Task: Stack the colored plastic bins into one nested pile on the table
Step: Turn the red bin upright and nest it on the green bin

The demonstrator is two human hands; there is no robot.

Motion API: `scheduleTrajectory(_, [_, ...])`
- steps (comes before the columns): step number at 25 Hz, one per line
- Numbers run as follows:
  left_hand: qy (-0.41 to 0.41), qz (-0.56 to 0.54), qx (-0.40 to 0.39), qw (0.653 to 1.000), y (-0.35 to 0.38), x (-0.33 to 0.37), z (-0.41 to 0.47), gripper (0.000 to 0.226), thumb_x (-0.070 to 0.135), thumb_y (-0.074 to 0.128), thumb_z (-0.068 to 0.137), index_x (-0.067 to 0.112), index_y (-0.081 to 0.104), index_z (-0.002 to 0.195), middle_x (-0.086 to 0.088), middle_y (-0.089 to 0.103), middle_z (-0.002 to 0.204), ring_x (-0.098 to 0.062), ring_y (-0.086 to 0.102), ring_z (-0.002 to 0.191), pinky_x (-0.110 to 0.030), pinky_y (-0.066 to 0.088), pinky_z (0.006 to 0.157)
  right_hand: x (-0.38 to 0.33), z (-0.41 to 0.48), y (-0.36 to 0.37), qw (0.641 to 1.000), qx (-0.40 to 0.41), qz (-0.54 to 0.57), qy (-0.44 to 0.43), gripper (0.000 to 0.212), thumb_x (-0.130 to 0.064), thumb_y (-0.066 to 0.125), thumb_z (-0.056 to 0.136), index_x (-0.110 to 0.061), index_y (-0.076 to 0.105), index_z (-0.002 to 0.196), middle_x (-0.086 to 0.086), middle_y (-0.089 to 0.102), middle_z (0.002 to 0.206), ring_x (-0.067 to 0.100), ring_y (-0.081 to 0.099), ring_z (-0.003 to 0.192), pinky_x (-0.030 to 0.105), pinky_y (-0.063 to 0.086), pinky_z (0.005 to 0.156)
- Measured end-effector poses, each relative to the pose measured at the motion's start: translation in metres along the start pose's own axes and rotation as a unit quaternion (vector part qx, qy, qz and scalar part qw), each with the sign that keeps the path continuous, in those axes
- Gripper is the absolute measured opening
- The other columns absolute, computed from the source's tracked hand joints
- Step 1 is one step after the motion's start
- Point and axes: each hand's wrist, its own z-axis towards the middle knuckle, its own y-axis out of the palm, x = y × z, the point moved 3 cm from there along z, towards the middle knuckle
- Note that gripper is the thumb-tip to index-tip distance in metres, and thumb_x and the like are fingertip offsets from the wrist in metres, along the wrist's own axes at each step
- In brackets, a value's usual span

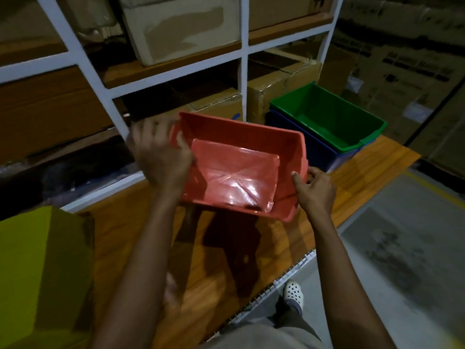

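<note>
I hold a red plastic bin [241,165] in the air above the wooden table [226,248], tilted with its open side toward me. My left hand [161,157] grips its left rim, thumb inside. My right hand [314,190] grips its right near corner. At the far right of the table a green bin [327,114] sits nested inside a blue bin [319,149]. A yellow bin [42,273] stands at the table's near left.
White shelving [241,51] with cardboard boxes [181,28] rises right behind the table. More boxes [402,66] stack at the far right. The table's near edge [284,280] runs diagonally by my shoe [293,293]; grey floor [402,235] lies to the right.
</note>
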Motion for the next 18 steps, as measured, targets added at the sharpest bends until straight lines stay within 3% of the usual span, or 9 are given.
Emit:
scheduleTrajectory(1, [-0.066,-0.088,0.05,0.993,0.003,0.007,-0.023,0.026,0.022,0.061,0.091,0.018,0.07,0.116,-0.004,0.069,0.12,-0.024,0.059,0.121,-0.038,0.041,0.114,0.001,0.003,-0.006,0.999,0.018,0.022,0.025,0.039,-0.039,0.075,0.094,-0.015,0.075,0.125,0.007,0.08,0.1,0.028,0.077,0.088,0.044,0.063,0.079])
scheduleTrajectory(3, [-0.215,-0.25,0.022,0.944,0.029,0.025,-0.061,0.02,0.024,0.072,0.089,0.018,0.066,0.108,-0.001,0.069,0.102,-0.016,0.064,0.095,-0.041,0.057,0.092,0.002,0.013,-0.02,0.993,0.05,0.085,0.07,0.039,-0.05,0.077,0.081,-0.026,0.076,0.112,0.003,0.081,0.094,0.027,0.079,0.085,0.052,0.065,0.081])
scheduleTrajectory(6, [-0.444,-0.414,-0.145,0.781,0.082,0.058,-0.092,0.05,0.037,0.088,0.081,0.013,0.06,0.115,0.002,0.068,0.091,-0.018,0.068,0.078,-0.044,0.065,0.068,0.004,0.031,-0.043,0.978,0.1,0.162,0.089,0.033,-0.056,0.077,0.062,-0.036,0.063,0.085,-0.002,0.079,0.076,0.027,0.079,0.073,0.057,0.066,0.073])
scheduleTrajectory(8, [-0.47,-0.473,-0.219,0.712,0.106,0.086,-0.095,0.058,0.036,0.089,0.081,0.005,0.063,0.122,-0.005,0.073,0.094,-0.018,0.072,0.073,-0.04,0.064,0.059,0.001,0.042,-0.059,0.973,0.137,0.17,0.075,0.037,-0.056,0.08,0.063,-0.035,0.062,0.089,-0.001,0.077,0.071,0.028,0.078,0.068,0.058,0.065,0.07])
scheduleTrajectory(11, [-0.429,-0.521,-0.245,0.696,0.133,0.129,-0.083,0.051,0.029,0.087,0.083,-0.002,0.069,0.119,-0.015,0.076,0.095,-0.023,0.074,0.066,-0.05,0.065,0.065,-0.007,0.061,-0.083,0.968,0.158,0.191,0.045,0.04,-0.048,0.085,0.072,-0.029,0.066,0.101,-0.001,0.075,0.067,0.027,0.077,0.061,0.057,0.065,0.064])
scheduleTrajectory(15, [-0.36,-0.514,-0.214,0.749,0.173,0.176,-0.046,0.015,0.016,0.081,0.087,0.003,0.075,0.089,-0.017,0.073,0.092,-0.024,0.073,0.077,-0.041,0.066,0.071,-0.017,0.11,-0.109,0.96,0.156,0.234,0.02,0.038,-0.033,0.089,0.086,-0.013,0.069,0.111,0.007,0.079,0.074,0.018,0.076,0.055,0.047,0.066,0.055])
scheduleTrajectory(18, [-0.334,-0.503,-0.218,0.767,0.206,0.212,-0.019,0.022,0.015,0.079,0.088,-0.006,0.073,0.086,-0.013,0.069,0.083,-0.026,0.07,0.075,-0.041,0.066,0.07,-0.012,0.16,-0.121,0.955,0.149,0.254,0.033,0.038,-0.034,0.089,0.087,-0.013,0.069,0.112,0.001,0.079,0.07,0.016,0.076,0.054,0.048,0.067,0.063])
